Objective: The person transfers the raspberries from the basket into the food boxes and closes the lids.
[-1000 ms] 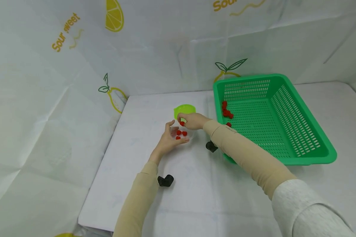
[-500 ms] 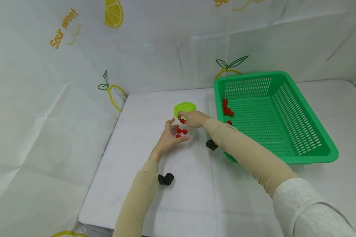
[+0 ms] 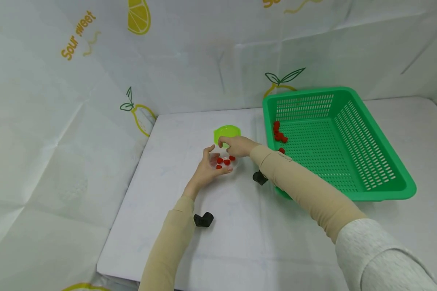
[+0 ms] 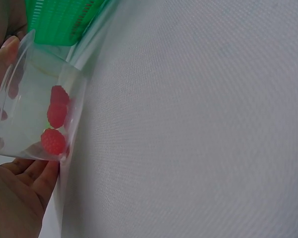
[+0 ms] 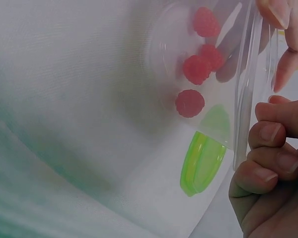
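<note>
Raspberries lie in the clear plastic cup.

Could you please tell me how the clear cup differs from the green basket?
The clear cup has solid walls; the green basket has slotted ones. The cup is much smaller than the basket. The left hand holds the cup, while the basket stands unheld. Both contain red berries.
</note>
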A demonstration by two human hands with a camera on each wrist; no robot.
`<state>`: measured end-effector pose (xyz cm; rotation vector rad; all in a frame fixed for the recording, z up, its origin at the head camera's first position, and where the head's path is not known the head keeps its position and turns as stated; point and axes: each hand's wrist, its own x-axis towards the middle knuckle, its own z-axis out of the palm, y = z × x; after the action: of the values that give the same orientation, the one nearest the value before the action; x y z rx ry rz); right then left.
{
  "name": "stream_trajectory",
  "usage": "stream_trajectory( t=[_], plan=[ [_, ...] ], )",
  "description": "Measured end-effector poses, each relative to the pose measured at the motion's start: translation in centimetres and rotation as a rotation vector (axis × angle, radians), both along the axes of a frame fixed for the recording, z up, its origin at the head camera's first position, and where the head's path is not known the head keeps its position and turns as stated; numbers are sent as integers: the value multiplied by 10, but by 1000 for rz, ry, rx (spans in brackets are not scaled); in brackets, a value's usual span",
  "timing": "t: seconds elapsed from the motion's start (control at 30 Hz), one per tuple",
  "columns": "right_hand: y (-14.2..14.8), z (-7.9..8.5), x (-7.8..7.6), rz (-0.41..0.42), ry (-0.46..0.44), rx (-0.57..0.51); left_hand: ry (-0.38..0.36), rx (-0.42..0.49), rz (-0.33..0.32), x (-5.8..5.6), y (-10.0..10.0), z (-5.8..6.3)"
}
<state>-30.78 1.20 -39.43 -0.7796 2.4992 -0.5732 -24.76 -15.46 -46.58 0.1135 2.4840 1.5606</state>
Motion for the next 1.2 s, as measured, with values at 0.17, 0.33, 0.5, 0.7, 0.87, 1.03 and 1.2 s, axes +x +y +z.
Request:
stream_trajectory(
  t=[0.17,0.33,0.5,0.7,0.87,1.03,1.2],
  plan=[
    [1,-1,-1,8,-25,-9,-3,-10,2,1,1,1],
    [6,0,-4,5,-69,-56,-21,-20,3,2,2,4],
    [12,5,-7,7,-136,-72,-34,-30,-11,3,1,6],
    [17,14,-8,14,-152,-50,-33,-31,-15,2,0,6],
    [23,25,-6,22,-131,-52,-38,-26,-11,2,1,6],
    [33,39,-2,16,-118,-83,-34,-29,-3,2,1,4],
    [52,52,3,-18,-131,-159,-40,-38,7,2,2,5]
  ],
)
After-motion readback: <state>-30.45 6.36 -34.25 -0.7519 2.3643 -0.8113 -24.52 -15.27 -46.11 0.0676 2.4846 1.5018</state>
